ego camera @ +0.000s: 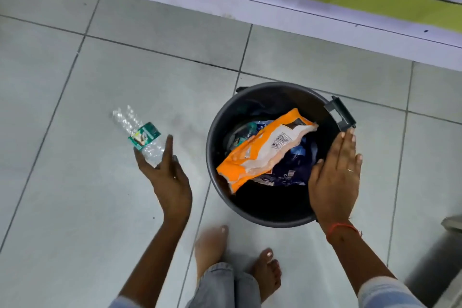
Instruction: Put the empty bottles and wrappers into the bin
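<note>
A clear crumpled plastic bottle (pixel 136 130) with a green label is in my left hand (pixel 167 175), left of the bin and above the floor tiles. My fingers grip its lower end. The round black bin (pixel 217 117) stands on the floor at centre right. Inside it lie an orange and white wrapper (pixel 262 150), a dark blue wrapper (pixel 290 167) and another bottle, partly covered. My right hand (pixel 335 177) hovers flat over the bin's right rim, fingers apart, holding nothing.
Grey floor tiles surround the bin. A white ledge (pixel 275 7) with a green and white surface behind it runs along the top. My bare feet (pixel 212 250) stand just below the bin. A grey object (pixel 452 222) shows at the right edge.
</note>
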`<state>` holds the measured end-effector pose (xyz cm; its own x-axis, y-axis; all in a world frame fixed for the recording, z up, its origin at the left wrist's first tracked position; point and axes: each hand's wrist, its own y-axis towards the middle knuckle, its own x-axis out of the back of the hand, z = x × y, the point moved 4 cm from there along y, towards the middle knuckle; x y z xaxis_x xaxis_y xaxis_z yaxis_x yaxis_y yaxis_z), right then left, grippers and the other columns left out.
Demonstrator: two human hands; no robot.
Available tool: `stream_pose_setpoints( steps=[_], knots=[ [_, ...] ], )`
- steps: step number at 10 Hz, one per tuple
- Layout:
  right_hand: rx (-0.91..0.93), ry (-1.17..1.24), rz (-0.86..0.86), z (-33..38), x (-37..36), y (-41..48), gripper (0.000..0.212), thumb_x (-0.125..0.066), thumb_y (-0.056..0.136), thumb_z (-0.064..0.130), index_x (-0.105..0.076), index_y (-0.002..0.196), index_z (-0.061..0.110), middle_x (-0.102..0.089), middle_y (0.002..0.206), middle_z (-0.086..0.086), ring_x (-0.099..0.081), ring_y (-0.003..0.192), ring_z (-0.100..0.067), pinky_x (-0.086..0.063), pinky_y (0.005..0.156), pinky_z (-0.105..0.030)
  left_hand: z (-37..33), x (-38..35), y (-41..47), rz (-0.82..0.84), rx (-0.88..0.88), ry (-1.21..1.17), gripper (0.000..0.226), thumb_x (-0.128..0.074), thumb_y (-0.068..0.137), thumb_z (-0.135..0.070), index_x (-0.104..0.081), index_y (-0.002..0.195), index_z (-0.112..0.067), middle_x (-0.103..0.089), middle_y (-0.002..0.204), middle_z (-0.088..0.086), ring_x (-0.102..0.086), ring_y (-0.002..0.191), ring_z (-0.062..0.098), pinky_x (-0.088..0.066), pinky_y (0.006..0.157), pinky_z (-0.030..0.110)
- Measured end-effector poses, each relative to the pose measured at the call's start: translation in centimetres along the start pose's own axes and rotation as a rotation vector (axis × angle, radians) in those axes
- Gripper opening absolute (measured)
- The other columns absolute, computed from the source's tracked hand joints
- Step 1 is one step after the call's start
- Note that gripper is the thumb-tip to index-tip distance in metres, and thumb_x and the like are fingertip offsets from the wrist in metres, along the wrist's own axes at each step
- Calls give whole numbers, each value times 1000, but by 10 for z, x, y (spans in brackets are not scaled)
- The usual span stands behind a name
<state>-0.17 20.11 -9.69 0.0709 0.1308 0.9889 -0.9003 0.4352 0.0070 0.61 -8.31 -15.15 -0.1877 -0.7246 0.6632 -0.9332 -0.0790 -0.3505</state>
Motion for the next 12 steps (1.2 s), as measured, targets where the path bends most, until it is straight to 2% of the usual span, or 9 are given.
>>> stream_pose_setpoints(
  steps=[1, 2, 3, 4, 5, 7, 9, 11, 12],
  knots=[
    [-2, -16, 35, 3, 1, 2, 58, -26, 91, 19, -15, 145, 1, -21, 155, -19, -20, 143, -33, -18, 116, -45, -128, 57, -20, -265, -387, 55, 62, -60, 87, -7, -34, 144, -9, -44, 139, 17, -45, 120, 19, -48, 99, 20],
    [0, -20, 61, 2, 2, 1, 59, -28, 90, 18, -15, 145, 1, -20, 155, -20, -19, 143, -33, -18, 116, -46, -157, 46, -29, -33, -368, 135, 66, -58, 94, -23, -23, 149, -31, -31, 148, -11, -36, 120, -6, -42, 95, 10],
    [2, -8, 107, 3, 6, 2, 61, -30, 88, 16, -15, 145, 1, -18, 155, -20, -19, 143, -34, -19, 115, -47, -167, 9, -10, 230, -403, 507, 60, -55, 97, -24, -23, 146, -40, 1, 162, 8, -37, 126, 25, -47, 97, 38],
    [13, 16, 136, 3, 8, 3, 62, -30, 88, 16, -14, 146, 2, -17, 156, -19, -18, 144, -34, -17, 115, -47, -167, 1, 24, 319, -362, 725, 56, -60, 93, -27, -34, 142, -35, 7, 162, 12, -37, 126, 38, -46, 99, 46],
    [29, 44, 174, 2, 11, 2, 59, -35, 90, 12, -16, 145, 1, -18, 155, -21, -19, 143, -35, -20, 115, -48, -161, -4, 51, 410, -263, 727, 51, -55, 96, -30, -33, 142, -30, -2, 163, 10, -24, 139, 46, -34, 110, 55],
    [32, -20, 255, 3, 18, -3, 73, -57, 83, 7, -18, 144, -2, -19, 154, -23, -21, 142, -37, -26, 113, -50, -154, 15, 45, 268, -278, 679, 53, -44, 99, -36, -26, 147, -22, -10, 163, 8, -9, 150, 27, -6, 120, 53],
    [-73, -45, 424, -6, 18, -5, 90, -63, 85, 20, 0, 146, 2, 1, 158, -18, -1, 146, -32, -12, 117, -44, -159, 7, 54, 402, -363, 657, 52, -47, 98, -35, -34, 144, -17, -8, 163, 12, -8, 150, 27, -4, 121, 50],
    [-104, 90, 422, 17, 88, 16, 72, -43, 91, 6, 4, 146, 1, 6, 158, -17, 3, 146, -29, -10, 120, -42, -219, 38, 38, 409, -417, 655, 48, -39, 101, -25, -29, 148, -18, -7, 163, 9, -6, 150, 25, -6, 122, 47],
    [12, 139, 425, 37, 141, 34, 66, -37, 94, 7, 3, 146, 1, 6, 158, -17, 3, 146, -28, -8, 119, -40, -258, 62, 23, 417, -502, 662, 50, -40, 101, -22, -28, 149, -18, -6, 163, 8, -6, 150, 24, -7, 121, 47]
  ],
)
